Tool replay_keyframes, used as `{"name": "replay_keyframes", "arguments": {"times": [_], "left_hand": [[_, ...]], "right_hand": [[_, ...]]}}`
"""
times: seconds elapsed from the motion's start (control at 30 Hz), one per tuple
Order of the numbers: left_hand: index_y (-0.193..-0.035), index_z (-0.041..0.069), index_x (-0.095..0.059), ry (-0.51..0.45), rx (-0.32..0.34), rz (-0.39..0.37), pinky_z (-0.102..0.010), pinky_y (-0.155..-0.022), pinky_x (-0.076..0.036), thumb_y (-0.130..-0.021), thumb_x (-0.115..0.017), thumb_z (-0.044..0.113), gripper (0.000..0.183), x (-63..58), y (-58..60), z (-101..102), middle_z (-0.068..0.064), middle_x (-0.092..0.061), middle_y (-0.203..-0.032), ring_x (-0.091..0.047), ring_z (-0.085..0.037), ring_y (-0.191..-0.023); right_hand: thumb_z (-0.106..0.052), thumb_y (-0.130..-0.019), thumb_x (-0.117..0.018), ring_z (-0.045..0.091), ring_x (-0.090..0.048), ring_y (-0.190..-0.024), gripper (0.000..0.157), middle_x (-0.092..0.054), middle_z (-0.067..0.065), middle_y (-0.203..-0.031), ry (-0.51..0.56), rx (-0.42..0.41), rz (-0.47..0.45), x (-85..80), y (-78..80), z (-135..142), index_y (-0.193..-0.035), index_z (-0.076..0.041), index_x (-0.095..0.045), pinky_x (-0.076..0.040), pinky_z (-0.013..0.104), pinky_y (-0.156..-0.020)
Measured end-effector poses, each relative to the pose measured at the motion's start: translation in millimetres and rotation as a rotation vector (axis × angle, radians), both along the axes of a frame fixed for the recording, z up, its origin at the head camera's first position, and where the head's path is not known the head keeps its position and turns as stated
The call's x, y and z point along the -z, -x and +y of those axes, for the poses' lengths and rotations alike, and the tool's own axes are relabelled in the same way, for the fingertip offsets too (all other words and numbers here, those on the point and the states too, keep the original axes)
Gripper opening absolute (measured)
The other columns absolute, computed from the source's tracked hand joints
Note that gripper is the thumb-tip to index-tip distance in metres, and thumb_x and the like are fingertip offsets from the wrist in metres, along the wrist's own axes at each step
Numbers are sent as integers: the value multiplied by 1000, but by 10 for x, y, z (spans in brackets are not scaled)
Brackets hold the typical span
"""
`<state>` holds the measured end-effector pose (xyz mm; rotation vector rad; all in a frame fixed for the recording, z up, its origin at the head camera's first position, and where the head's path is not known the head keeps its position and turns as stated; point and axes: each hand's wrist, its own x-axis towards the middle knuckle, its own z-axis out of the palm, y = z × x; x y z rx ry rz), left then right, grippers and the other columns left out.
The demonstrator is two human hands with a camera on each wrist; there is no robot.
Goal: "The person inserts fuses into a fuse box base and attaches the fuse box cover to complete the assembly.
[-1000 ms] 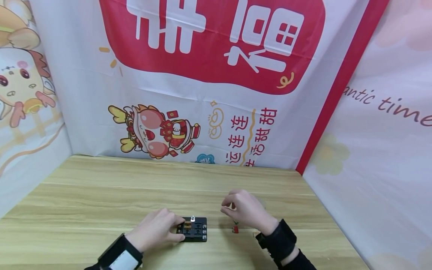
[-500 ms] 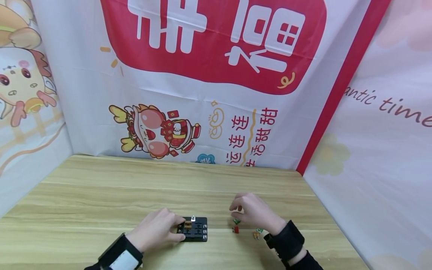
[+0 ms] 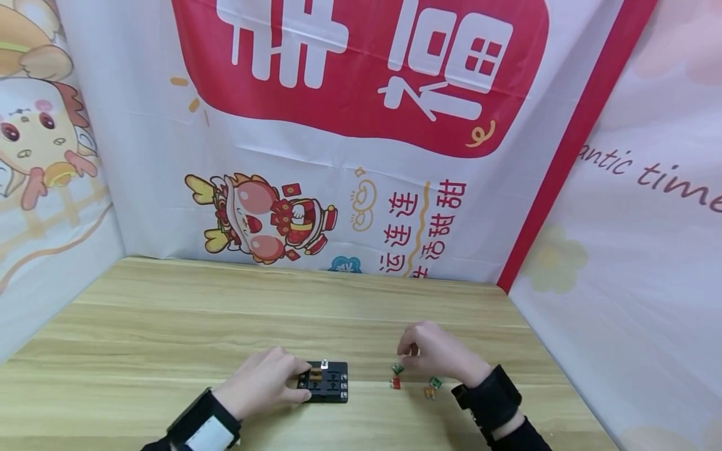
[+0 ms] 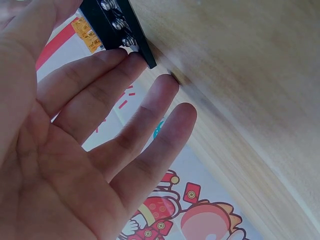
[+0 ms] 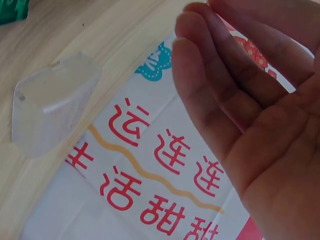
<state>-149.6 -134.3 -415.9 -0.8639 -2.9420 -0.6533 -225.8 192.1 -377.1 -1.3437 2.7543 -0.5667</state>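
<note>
My left hand [image 3: 271, 382] grips the left end of a black fuse box [image 3: 333, 391], its thumb and a finger at opposite corners. In the head view an amber blade fuse [image 3: 316, 375] sits in the box, and a metal terminal stands up at its far edge. The left wrist view shows the box's screw terminals [image 4: 119, 23] beside the fingertips. My right hand [image 3: 437, 354] hovers with loosely bent fingers above the table, near a green blade fuse [image 3: 397, 369] and a red one [image 3: 395, 383]. Nothing shows between its visible fingers in the right wrist view.
Another green fuse [image 3: 435, 382] and an orange fuse [image 3: 430, 393] lie below the right hand. A clear plastic cover [image 5: 55, 105] rests on the wooden table [image 3: 237, 313], seen in the right wrist view. A printed cloth [image 3: 361, 156] hangs behind the table.
My right hand has moved to the right, away from the fuse box, uncovering the green and orange fuses. The left hand keeps its grip on the fuse box.
</note>
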Motion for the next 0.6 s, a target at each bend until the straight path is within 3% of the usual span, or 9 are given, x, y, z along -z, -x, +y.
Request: {"name": "replay_keyframes", "arguments": {"times": [0.33, 0.6], "left_hand": [[-95, 22, -71, -7, -3, -9, -23, -47, -26, -79, -71, 40, 25, -3, -4, 3, 16, -49, -67, -35, -3, -51], [-97, 21, -71, -6, -3, -20, -24, -48, -26, -79, -71, 41, 27, -13, -10, -5, 14, -51, -70, -36, -4, -52]], "right_hand": [[-3, -77, -72, 3, -51, -61, 10, -57, -11, -68, -101, -4, -49, -47, 23, 119, -77, -12, -71, -43, 21, -57], [-1, -68, -76, 4, -51, -60, 17, -57, -6, -69, -157, 21, -151, -35, 26, 202, -69, -15, -67, -43, 22, -56]]}}
